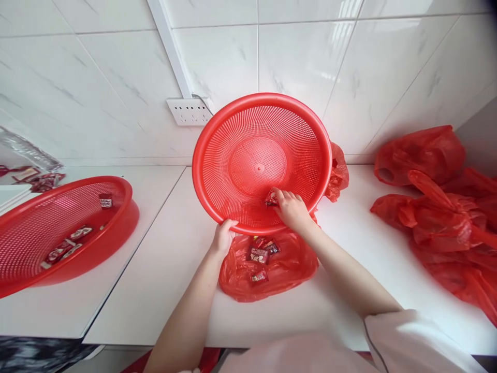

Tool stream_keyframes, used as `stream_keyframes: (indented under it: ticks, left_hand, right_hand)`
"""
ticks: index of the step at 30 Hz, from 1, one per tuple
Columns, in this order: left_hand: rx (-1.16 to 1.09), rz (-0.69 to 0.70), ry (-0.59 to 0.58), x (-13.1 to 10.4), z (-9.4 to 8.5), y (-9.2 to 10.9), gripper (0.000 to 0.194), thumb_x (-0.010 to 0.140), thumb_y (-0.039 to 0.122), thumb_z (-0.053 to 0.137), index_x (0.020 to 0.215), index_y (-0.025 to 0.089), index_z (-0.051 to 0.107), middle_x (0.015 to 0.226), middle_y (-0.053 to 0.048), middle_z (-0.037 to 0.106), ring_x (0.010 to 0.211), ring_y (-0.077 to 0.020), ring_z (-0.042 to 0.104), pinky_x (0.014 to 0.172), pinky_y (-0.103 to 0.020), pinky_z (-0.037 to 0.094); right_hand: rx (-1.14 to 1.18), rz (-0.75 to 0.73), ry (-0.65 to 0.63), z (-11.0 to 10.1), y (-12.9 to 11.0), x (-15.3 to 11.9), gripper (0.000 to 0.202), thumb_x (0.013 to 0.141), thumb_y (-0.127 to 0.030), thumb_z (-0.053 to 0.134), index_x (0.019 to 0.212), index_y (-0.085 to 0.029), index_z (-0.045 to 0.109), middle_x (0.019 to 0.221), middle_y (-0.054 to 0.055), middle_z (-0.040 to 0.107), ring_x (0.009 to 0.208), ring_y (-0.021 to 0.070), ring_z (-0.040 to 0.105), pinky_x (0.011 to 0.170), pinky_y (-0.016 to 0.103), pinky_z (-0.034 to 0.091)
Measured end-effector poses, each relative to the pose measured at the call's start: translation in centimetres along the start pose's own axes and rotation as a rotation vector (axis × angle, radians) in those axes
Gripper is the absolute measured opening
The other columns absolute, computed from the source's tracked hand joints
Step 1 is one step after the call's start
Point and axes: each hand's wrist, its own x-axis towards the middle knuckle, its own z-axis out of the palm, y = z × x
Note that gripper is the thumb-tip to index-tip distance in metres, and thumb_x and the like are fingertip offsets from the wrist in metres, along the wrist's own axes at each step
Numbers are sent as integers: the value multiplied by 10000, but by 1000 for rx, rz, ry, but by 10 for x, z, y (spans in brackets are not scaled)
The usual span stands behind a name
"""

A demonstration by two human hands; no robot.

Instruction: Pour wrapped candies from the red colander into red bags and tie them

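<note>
A red plastic colander (262,111) is tilted toward me above the white table. My left hand (224,237) grips its near rim at the lower left, thumb over the edge. Inside it, near the lower right wall, my right hand (290,207) is closed on a small dark red wrapped snack (272,197); the fingers partly cover it. Beneath the near rim lies an open red plastic bag (287,274). Several small wrapped snacks (259,255) rest in the bag, and its far part is hidden by the colander.
To the left, a second red colander (116,194) holds several wrapped snacks. Red plastic bags (446,217) are heaped at the right, and another bag (339,173) sits behind the colander. A socket strip (189,111) is on the tiled wall.
</note>
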Motion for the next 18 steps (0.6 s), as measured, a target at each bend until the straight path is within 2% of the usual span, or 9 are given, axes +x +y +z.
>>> stream_keyframes:
  ticks: [2,4,7,11,16,18]
  left_hand:
    - [0,10,7,0,-1,-1,148,524,258,676,607,147,622,619,-18,629,657,-216,635,651,-370,555]
    - [-4,19,15,1,-2,0,150,524,255,675,616,148,626,612,-9,618,657,-212,631,651,-363,554]
    - [-13,24,21,3,-3,1,169,522,259,669,639,142,635,625,-21,628,706,-244,657,661,-371,555]
    - [-29,33,24,3,-5,4,203,543,261,664,703,138,638,729,-45,676,800,-278,684,706,-393,560]
    - [-54,16,-11,2,-6,7,251,582,273,637,785,126,646,809,-80,709,834,-297,698,738,-412,558]
    - [-54,7,-14,2,-6,8,254,587,275,633,792,125,648,783,-72,705,807,-285,698,722,-401,557]
  right_hand:
    - [54,37,-53,-4,4,2,549,867,-159,560,1398,-126,425,1243,189,642,1130,295,611,945,389,462]
    - [207,34,-77,-10,7,2,538,848,-158,573,1367,-152,434,1187,150,674,1041,263,654,896,357,485]
    - [553,-68,-145,-20,9,0,503,822,-173,616,1300,-182,460,1086,85,700,915,199,674,854,326,507]
    - [892,-178,-297,-36,4,-7,447,819,-203,640,1244,-175,502,995,62,687,899,177,661,822,328,532]
    - [992,-312,-546,-52,-4,-14,266,898,-332,600,1115,-179,594,915,34,712,814,163,680,765,315,554]
    - [955,-362,-498,-53,-5,-14,254,930,-393,563,1043,-178,637,974,46,721,880,170,686,798,307,550]
